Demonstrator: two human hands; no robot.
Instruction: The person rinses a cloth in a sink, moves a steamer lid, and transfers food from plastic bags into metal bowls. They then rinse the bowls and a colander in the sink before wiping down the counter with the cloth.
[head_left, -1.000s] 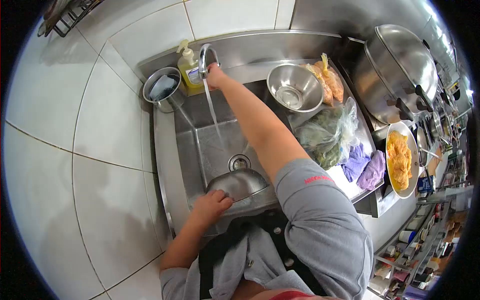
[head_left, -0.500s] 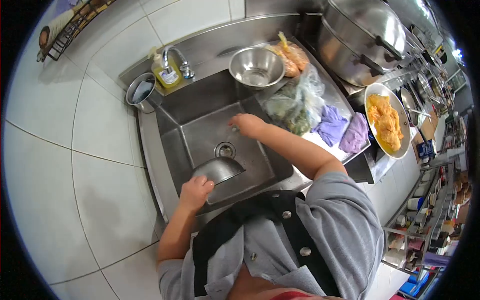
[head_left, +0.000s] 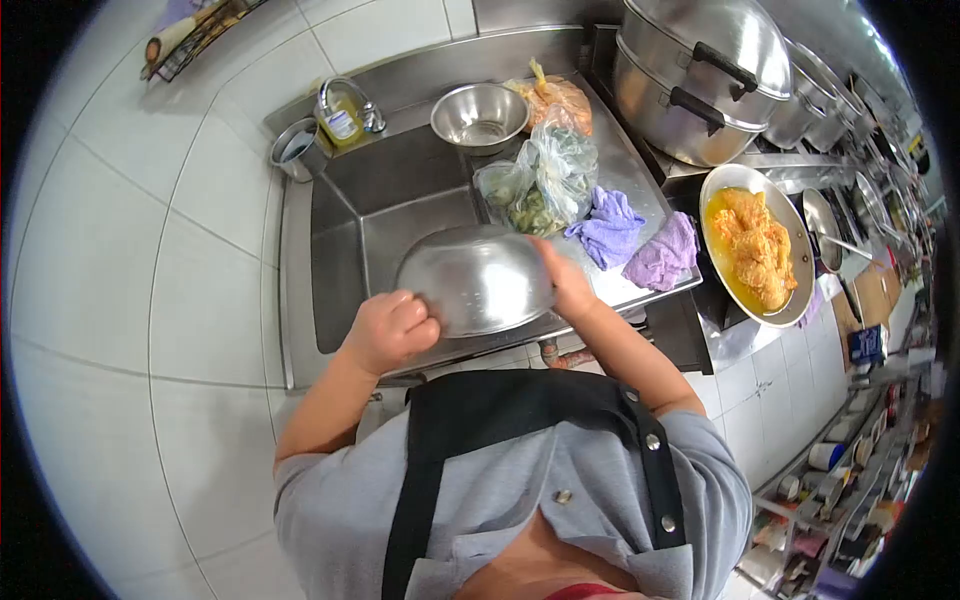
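Note:
Both my hands hold a shiny stainless steel bowl [head_left: 478,285] over the front edge of the sink [head_left: 335,262]. The bowl is tipped, its rounded outer side facing up towards me. At its left side, my left hand [head_left: 392,330] has its fingers curled closed on the rim. My right hand [head_left: 566,282] grips the opposite side, with part of the fingers hidden by the bowl. A second steel bowl [head_left: 480,116] stands upright at the sink's far right corner. Past my right hand, a purple cloth [head_left: 607,228] lies crumpled on the steel counter.
A faucet [head_left: 350,95], a bottle of yellow liquid [head_left: 343,124] and a metal cup [head_left: 298,150] stand behind the sink. Bagged greens [head_left: 545,180] and another purple cloth [head_left: 664,252] lie on the counter. Farther right are a large pot [head_left: 695,85] and a pan of orange-yellow food [head_left: 755,245].
The bowl has risen from low in the sink and moved right, up over the front edge. My right hand, apart from it before, now grips its right side.

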